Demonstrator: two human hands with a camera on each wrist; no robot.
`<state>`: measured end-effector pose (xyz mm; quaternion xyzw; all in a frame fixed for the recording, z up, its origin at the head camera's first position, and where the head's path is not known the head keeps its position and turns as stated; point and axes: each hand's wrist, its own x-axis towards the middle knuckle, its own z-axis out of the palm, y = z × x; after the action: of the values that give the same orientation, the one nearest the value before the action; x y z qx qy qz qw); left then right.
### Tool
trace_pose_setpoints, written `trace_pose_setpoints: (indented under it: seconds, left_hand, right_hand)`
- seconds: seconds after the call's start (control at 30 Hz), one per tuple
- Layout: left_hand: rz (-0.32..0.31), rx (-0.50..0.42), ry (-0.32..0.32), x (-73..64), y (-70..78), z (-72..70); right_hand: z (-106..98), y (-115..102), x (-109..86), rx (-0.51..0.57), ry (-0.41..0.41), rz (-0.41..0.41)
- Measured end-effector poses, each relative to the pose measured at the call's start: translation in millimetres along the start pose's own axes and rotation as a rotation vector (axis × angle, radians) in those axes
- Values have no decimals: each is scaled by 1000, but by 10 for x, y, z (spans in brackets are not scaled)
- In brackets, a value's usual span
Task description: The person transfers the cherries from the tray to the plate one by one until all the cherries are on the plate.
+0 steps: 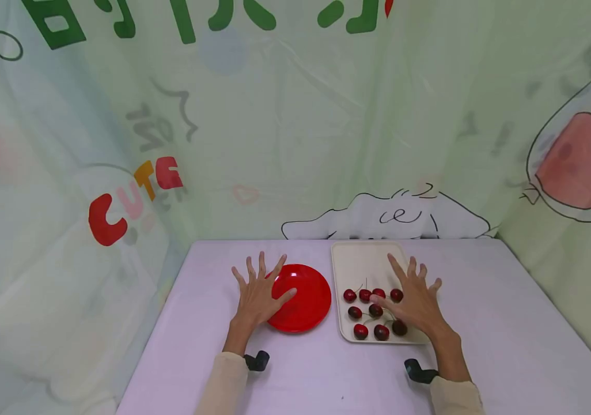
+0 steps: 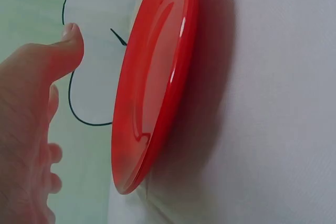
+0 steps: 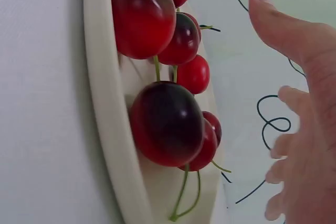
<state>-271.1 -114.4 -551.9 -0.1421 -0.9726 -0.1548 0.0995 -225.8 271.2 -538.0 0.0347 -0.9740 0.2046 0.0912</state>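
My left hand [image 1: 257, 298], fingers spread, hovers over the left rim of a round red plate [image 1: 306, 300]. In the left wrist view the thumb and fingers stand above the shiny red plate [image 2: 152, 82] and hold nothing. Spread wide too, my right hand [image 1: 416, 300] is over the right side of a cream rectangular tray [image 1: 363, 259]. Several dark red cherries [image 1: 360, 331] with green stems lie in rows on the tray's near half. In the right wrist view the fingers are apart from a cherry [image 3: 168, 124] below them, with nothing between them.
A pale lilac tabletop [image 1: 316, 380] carries the plate and the tray side by side, a narrow gap between them. Behind and beside it hangs a printed curtain [image 1: 295, 144]. Each wrist wears a dark camera band [image 1: 258, 361].
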Motion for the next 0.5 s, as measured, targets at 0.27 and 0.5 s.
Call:
trace_pose_setpoints:
  seconds: [0.27, 0.5]
  left_hand:
    - [-85, -107, 14, -23, 39, -49]
    - [-200, -196, 42, -65, -19, -92]
  right_hand:
    - [2, 76, -19, 90, 189, 57]
    - [30, 110, -62, 65, 361, 93]
